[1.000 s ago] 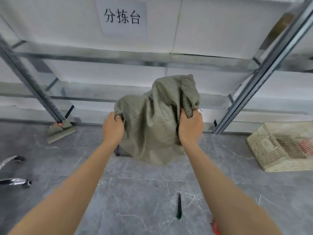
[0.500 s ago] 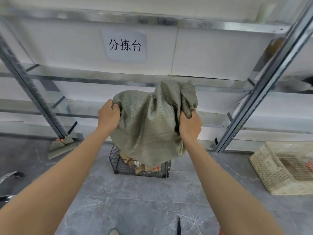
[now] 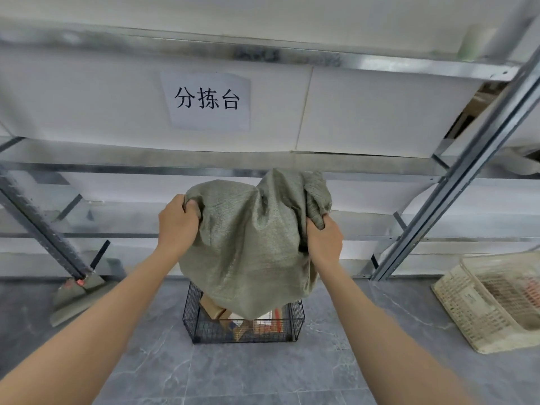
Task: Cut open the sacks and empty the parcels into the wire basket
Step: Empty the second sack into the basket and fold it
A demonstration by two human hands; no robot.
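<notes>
The woven sack (image 3: 251,244) hangs upside down right over the wire basket (image 3: 244,323), left hand (image 3: 176,225) and right hand (image 3: 324,244) each clenched on a bunched bottom corner; looks floppy, light, best held there.

The grey marbled tile floor (image 3: 248,375) carries a black wire basket (image 3: 244,331) at the middle, with cardboard parcels (image 3: 214,311) heaped inside it. Off to the right, well apart, a cream woven plastic basket (image 3: 473,311) sits tilted on the tiles. The metal shelving's upright foot (image 3: 79,285) stands on the floor at the left, another upright (image 3: 380,273) at the right.
</notes>
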